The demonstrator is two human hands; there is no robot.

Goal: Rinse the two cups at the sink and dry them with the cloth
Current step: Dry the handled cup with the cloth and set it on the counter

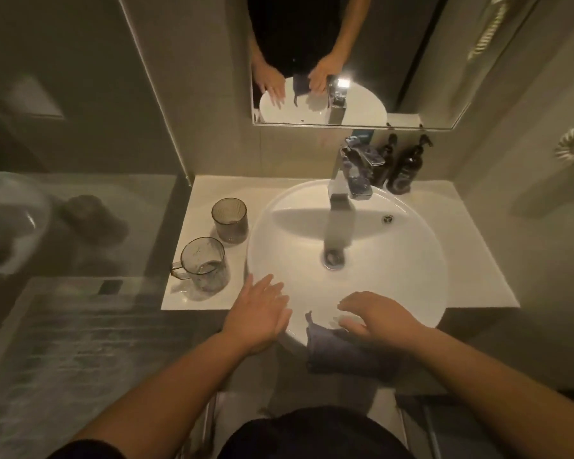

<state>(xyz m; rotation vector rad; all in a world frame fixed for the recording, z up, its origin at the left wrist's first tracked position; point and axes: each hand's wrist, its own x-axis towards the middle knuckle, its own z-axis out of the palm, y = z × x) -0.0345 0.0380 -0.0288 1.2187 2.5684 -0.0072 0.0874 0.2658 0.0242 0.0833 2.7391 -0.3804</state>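
Both cups on worktop (206, 190) left of sink (411, 226), untouched: ribbed cup (230, 220) farther back, handled cup (205, 265) nearer, handle facing left. Cloth (338, 352) draped over sink's front rim, likely parked within reach for drying. Left hand (259, 314) over front-left rim, fingers straight, holding nothing, close to handled cup. Right hand (375, 318) above cloth, fingers loosely bent, empty. Tap (340, 187) apparently off. Rinsing not started.

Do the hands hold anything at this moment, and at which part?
Nothing is held. The left hand hovers open over the sink rim; the right hand is open above the cloth. Both cups stand untouched.
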